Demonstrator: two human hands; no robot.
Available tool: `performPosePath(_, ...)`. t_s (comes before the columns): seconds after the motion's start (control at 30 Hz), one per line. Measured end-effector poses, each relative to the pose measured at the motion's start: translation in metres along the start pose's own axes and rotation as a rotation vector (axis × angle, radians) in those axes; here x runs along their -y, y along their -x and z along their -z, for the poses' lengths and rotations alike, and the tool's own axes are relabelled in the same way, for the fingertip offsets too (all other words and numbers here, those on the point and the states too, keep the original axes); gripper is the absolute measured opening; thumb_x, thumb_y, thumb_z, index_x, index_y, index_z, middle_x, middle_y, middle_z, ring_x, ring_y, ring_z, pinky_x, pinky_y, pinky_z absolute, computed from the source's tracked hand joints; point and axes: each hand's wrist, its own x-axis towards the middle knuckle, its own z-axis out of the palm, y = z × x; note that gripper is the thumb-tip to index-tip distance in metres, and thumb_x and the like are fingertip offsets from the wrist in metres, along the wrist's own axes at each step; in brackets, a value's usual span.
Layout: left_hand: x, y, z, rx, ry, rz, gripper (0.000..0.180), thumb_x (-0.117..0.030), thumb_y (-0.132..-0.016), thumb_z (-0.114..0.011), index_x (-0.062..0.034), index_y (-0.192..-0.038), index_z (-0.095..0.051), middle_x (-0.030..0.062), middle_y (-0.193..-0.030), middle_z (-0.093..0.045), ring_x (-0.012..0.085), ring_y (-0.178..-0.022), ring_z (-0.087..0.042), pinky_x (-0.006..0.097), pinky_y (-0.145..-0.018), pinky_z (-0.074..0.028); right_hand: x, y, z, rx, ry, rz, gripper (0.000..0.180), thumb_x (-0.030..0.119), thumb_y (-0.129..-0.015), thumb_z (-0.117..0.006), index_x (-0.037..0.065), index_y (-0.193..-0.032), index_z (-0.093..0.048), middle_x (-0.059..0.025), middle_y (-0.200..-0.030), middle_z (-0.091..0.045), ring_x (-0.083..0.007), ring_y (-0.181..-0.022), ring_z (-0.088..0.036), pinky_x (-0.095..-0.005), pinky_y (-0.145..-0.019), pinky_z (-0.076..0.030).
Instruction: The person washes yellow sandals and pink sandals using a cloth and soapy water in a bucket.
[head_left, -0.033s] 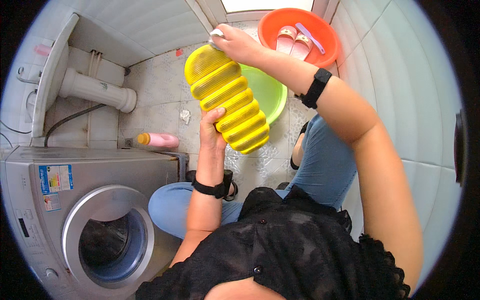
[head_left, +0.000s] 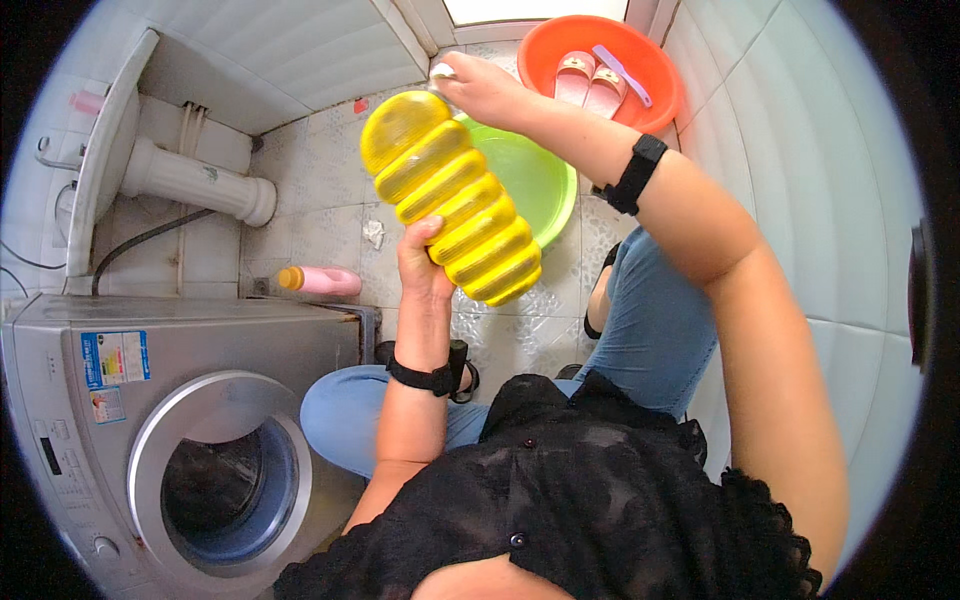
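My left hand (head_left: 424, 262) grips a yellow slipper (head_left: 460, 208) by its side edge, thumb over the ridged sole. The sole faces up, with dark grime along its ridges. Just beyond the slipper's far end is my right hand (head_left: 482, 92), its fingers closed on a small white thing (head_left: 442, 72) whose kind I cannot make out. A narrow gap shows between that hand and the sole. Below and behind the slipper, a green basin (head_left: 540, 185) stands on the floor, partly hidden by it.
An orange basin (head_left: 668, 85) holds pink slippers (head_left: 603, 92) and a purple-handled brush (head_left: 622, 75). A pink bottle (head_left: 325, 281) lies on the tiles near crumpled white paper (head_left: 374, 234). The washing machine (head_left: 215, 330) stands at left, its door open, beside a sink pedestal (head_left: 200, 182).
The slipper's far end has shifted slightly left. My right hand has moved a little away from its edge, still holding the white thing.
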Motion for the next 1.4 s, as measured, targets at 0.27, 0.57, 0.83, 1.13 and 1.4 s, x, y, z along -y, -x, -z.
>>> performPosePath(0.27, -0.005, 0.002, 0.008, 0.063, 0.095, 0.126, 0.071, -0.022, -0.071, -0.071, 0.0001, -0.133, -0.046, 0.0181, -0.125, -0.058, 0.0347, -0.109, -0.060, 0.048, -0.097, -0.048, 0.038, 0.019, 0.005, 0.139, -0.273, 0.373, 0.025, 0.027, -0.094, -0.056, 0.006, -0.108, -0.059, -0.0087, -0.096, -0.063, -0.0167, -0.091, -0.059, -0.0297, -0.083, -0.047)
performPosePath(0.57, -0.001, 0.007, 0.010, 0.239, 0.181, 0.182, 0.069, -0.016, -0.072, -0.067, -0.0009, -0.136, -0.046, 0.0175, -0.128, -0.058, 0.0331, -0.114, -0.058, 0.047, -0.102, -0.045, 0.023, -0.004, 0.001, 0.092, -0.304, 0.054, 0.023, 0.027, -0.094, -0.056, 0.006, -0.104, -0.060, -0.0059, -0.096, -0.064, -0.0182, -0.089, -0.060, -0.0304, -0.084, -0.047)
performPosePath(0.83, -0.020, -0.003, 0.029, 0.157, 0.257, 0.111, 0.073, -0.032, -0.077, -0.069, -0.0048, -0.139, -0.044, 0.0159, -0.134, -0.054, 0.0345, -0.119, -0.054, 0.051, -0.103, -0.042, 0.045, 0.034, -0.028, -0.009, -0.228, 0.510, 0.022, 0.022, -0.097, -0.052, 0.009, -0.115, -0.054, -0.0118, -0.125, -0.059, -0.0300, -0.120, -0.054, -0.0365, -0.101, -0.041)
performPosePath(1.13, -0.002, 0.010, 0.014, 0.260, 0.296, 0.172, 0.074, -0.025, -0.073, -0.070, -0.0029, -0.138, -0.043, 0.0181, -0.131, -0.055, 0.0357, -0.114, -0.057, 0.052, -0.099, -0.045, 0.022, 0.011, -0.003, -0.053, -0.087, 0.258, 0.025, 0.027, -0.099, -0.046, 0.010, -0.116, -0.054, -0.0165, -0.105, -0.064, -0.0348, -0.101, -0.060, -0.0381, -0.087, -0.046)
performPosePath(1.4, -0.003, 0.004, 0.010, 0.322, 0.236, 0.092, 0.078, -0.027, -0.071, -0.072, -0.0035, -0.139, -0.043, 0.0183, -0.133, -0.053, 0.0367, -0.117, -0.055, 0.052, -0.103, -0.042, 0.049, 0.025, 0.009, -0.081, -0.191, 0.205, 0.027, 0.019, -0.096, -0.048, 0.014, -0.122, -0.054, -0.0154, -0.107, -0.065, -0.0352, -0.104, -0.060, -0.0373, -0.093, -0.045)
